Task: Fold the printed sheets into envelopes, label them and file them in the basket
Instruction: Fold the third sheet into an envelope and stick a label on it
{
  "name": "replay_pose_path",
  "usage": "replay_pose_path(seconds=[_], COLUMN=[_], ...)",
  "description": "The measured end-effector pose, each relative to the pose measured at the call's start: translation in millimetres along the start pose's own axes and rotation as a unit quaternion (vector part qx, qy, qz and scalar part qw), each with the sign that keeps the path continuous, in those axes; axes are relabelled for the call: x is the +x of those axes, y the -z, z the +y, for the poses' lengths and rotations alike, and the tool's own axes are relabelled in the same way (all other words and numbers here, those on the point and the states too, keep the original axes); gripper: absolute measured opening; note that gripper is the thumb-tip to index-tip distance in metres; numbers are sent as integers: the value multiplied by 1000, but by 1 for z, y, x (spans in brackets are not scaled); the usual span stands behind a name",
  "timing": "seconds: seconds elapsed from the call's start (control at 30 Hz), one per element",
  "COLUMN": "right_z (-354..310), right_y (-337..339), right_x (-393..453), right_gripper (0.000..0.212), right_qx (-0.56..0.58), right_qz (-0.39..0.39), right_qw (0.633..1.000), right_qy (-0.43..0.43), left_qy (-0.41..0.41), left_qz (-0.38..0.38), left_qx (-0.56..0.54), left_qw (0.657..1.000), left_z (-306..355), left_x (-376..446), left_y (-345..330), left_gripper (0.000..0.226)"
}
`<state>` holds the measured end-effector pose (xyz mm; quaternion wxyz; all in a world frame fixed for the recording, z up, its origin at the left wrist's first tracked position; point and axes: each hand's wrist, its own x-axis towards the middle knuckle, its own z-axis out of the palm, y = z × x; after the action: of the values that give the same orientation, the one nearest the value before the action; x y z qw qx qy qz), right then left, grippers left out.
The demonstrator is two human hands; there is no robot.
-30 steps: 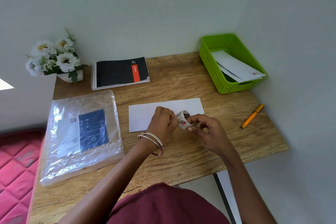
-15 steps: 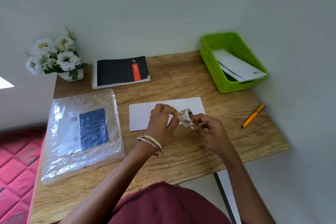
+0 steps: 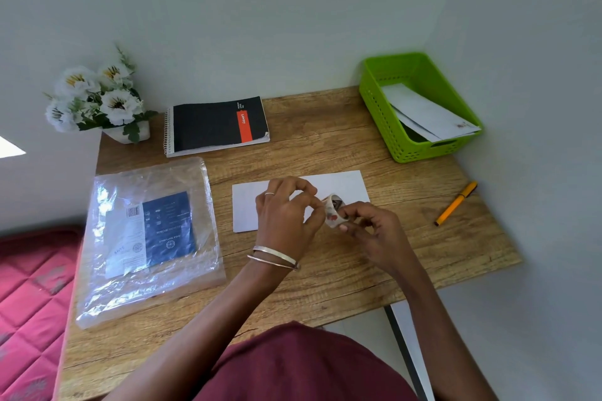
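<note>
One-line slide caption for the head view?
Both hands work a sticker roll above a white envelope on the desk.

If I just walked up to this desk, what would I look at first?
Probably the two hands in the middle: the right hand holds a small patterned sticker roll and the left hand picks at it, just above a white envelope. Next, the bright green basket in the far right corner, with envelopes inside. Then the white flowers at the far left.
</note>
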<state>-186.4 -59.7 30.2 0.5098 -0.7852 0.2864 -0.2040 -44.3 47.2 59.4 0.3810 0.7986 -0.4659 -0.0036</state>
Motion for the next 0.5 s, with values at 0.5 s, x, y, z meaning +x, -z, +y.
replay_pose_path(seconds=[0.5], right_z=[-10], right_y=[2], right_x=[1], right_gripper=[17], right_qx=[-21], right_qz=[-12], right_qw=[1000], right_qy=[-5], left_qy=[116], left_qz=[-74], left_qx=[-58], left_qw=[989], left_z=[-5], left_x=[3], left_y=[3], left_gripper=[12])
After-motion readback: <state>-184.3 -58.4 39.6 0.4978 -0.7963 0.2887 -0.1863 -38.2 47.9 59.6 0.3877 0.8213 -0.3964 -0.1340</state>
